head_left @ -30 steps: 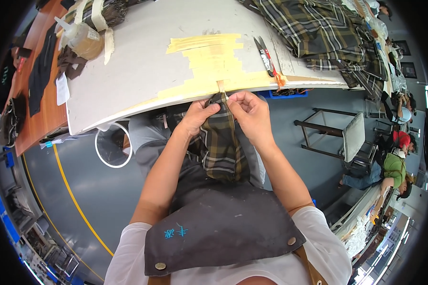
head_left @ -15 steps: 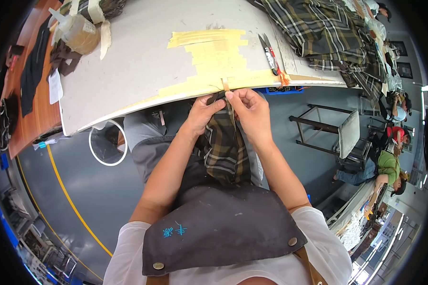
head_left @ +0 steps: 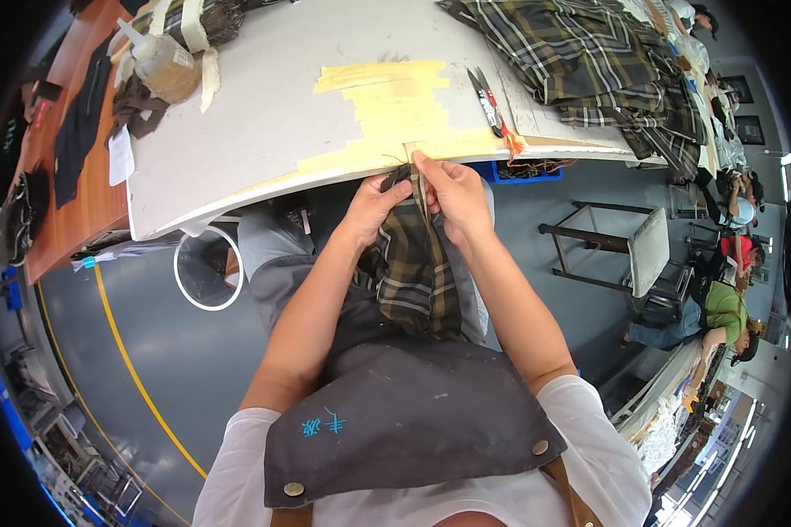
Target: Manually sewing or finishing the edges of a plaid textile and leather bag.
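Note:
A dark plaid garment point(head_left: 406, 285) with olive, black and white checks hangs from my hands over my lap, at the table's front edge. My left hand point(head_left: 376, 209) pinches its dark upper end between thumb and fingers. My right hand point(head_left: 457, 198) is closed at the garment's upper edge, with the thumb tip reaching up to the table's rim. What lies under the right fingers is partly hidden. Yellow tape point(head_left: 395, 101) covers the table point(head_left: 255, 97) just beyond my hands. To the right of the tape lie scissors point(head_left: 487, 101) with red and black parts.
More plaid garments point(head_left: 589, 66) are heaped at the table's right. A glue bottle point(head_left: 163, 66) stands at the left, beside a wooden surface point(head_left: 70, 211). Below are a white-rimmed bin point(head_left: 209, 270), a blue tray point(head_left: 523, 173) and a stool point(head_left: 649, 252). People point(head_left: 725, 303) work at the far right.
My right thumb has shifted up and slightly left, onto the table's rim, where a tan strip showed before. My left hand keeps its hold. The view has shifted slightly.

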{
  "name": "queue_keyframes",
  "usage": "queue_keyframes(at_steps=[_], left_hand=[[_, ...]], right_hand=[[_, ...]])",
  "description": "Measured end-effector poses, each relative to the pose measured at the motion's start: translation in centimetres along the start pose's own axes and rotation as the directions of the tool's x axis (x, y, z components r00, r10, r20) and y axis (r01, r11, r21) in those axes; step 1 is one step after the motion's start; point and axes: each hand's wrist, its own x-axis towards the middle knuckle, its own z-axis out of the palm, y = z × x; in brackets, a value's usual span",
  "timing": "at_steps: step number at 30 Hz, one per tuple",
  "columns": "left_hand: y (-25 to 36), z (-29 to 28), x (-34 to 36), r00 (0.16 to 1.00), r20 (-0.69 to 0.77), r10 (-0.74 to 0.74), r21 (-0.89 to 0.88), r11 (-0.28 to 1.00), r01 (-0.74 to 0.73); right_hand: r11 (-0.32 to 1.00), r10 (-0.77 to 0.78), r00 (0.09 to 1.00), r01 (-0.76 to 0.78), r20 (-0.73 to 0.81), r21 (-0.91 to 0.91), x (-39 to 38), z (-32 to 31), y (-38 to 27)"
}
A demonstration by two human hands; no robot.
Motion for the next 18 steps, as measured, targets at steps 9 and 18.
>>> queue_keyframes(at_steps=[9,18], left_hand=[[4.4,4.6,-6.3,0.936,0.083,0.342,0.996,-0.065,-0.064],[7.0,9.6,-15.2,0.856,-0.266,0.443,0.884,0.466,0.034]], right_hand=[[0.88,-0.296,0.923,0.364,0.246,-0.305,-6.0,-3.0,2.9],[0.475,-0.625,0.632,0.774,0.458,-0.419,-14.5,-2.3,0.3]])
